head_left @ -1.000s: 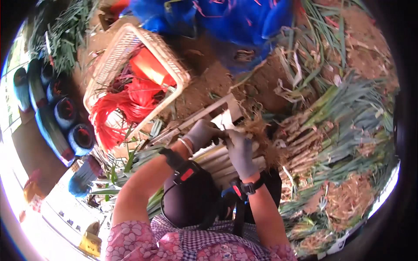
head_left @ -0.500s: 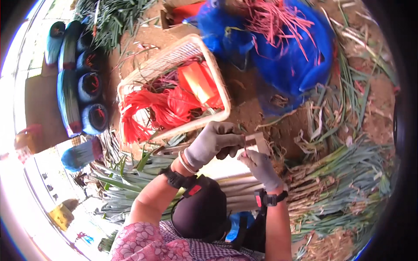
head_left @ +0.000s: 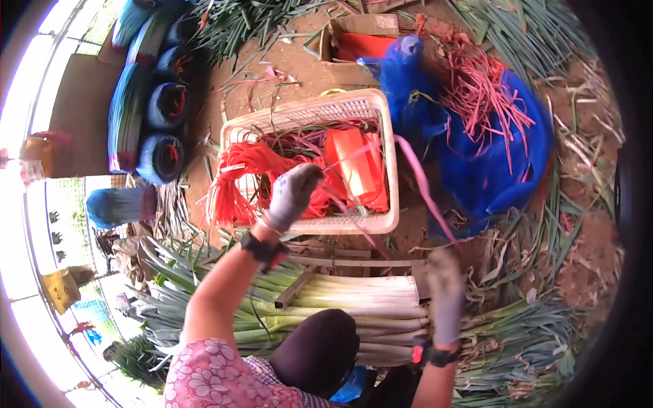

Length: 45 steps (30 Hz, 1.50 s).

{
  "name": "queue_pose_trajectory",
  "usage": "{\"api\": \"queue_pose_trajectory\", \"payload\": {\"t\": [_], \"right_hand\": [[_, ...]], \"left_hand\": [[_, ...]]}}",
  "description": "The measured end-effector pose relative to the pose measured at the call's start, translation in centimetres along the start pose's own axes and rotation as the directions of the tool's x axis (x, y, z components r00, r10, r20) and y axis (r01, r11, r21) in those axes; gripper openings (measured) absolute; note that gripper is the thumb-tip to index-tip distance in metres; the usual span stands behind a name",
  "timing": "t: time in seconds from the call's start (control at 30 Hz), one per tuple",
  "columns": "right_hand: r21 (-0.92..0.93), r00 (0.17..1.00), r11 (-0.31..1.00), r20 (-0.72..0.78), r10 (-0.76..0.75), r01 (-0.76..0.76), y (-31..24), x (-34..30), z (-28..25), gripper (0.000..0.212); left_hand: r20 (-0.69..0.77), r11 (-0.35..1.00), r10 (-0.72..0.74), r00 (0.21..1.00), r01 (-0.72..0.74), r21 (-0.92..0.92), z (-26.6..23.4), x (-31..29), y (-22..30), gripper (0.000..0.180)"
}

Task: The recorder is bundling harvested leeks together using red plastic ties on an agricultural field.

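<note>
My left hand [head_left: 292, 194], in a pale grey glove, is raised over the front edge of the white basket, its fingers closed on a thin pink tying strip [head_left: 415, 163]. The strip loops up and across to my right hand [head_left: 445, 285], also gloved and blurred by motion, whose fingers appear closed on its other end. A second pink length slants down toward the leeks. In front of me the leeks [head_left: 381, 292] lie side by side, white stems to the right and green leaves to the left. A narrow wooden frame [head_left: 294, 289] borders them.
Red strips and an orange-red packet [head_left: 355, 166] fill the white basket [head_left: 391, 207]. Beyond are a blue mesh bag [head_left: 537, 153] with pink strips and a cardboard box [head_left: 333, 41]. Netted blue bundles [head_left: 162, 158] stand at left. Loose leeks [head_left: 524, 340] lie at right.
My hands have moved apart from close together above the leeks: left hand up and left, right hand down and right. The pink strip now spans between them. The view has shifted too.
</note>
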State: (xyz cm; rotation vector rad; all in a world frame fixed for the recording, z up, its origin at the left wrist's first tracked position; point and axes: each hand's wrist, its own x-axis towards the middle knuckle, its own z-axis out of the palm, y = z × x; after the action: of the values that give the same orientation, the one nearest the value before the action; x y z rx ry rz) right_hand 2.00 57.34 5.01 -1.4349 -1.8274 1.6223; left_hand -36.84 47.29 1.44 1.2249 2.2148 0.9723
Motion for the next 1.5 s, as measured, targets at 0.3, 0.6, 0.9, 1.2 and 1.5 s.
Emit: {"api": "queue_pose_trajectory", "payload": {"t": [0.3, 0.6, 0.9, 1.2, 1.5], "right_hand": [[-0.626, 0.964, 0.754, 0.265, -0.031, 0.197, 8.3, -6.1, 10.3, 0.028], [-0.669, 0.981, 0.730, 0.193, -0.009, 0.139, 8.9, -5.3, 11.5, 0.022], [-0.668, 0.974, 0.731, 0.225, 0.014, 0.144, 8.5, -4.5, 11.8, 0.023], [-0.660, 0.975, 0.742, 0.220, 0.040, 0.119, 7.3, -4.3, 11.3, 0.021], [0.117, 0.960, 0.959, 0.081, -0.269, 0.259, -5.3, 10.5, 15.5, 0.039]], "left_hand": [[0.224, 0.753, -0.176, 0.959, -0.016, 0.658, -0.1, 0.6, -18.0, 0.027], [-0.006, 0.724, -0.440, 0.898, 0.358, 0.590, 7.6, 8.2, -21.1, 0.027], [0.033, 0.570, -0.420, 0.907, 0.235, 0.788, 10.1, 8.4, -25.8, 0.025], [-0.407, 0.843, -0.537, 0.739, 0.449, -0.297, 1.7, 6.3, -19.3, 0.014], [0.052, 0.927, 0.255, 0.965, -0.260, 0.271, -0.3, 4.8, -5.3, 0.012]]}}
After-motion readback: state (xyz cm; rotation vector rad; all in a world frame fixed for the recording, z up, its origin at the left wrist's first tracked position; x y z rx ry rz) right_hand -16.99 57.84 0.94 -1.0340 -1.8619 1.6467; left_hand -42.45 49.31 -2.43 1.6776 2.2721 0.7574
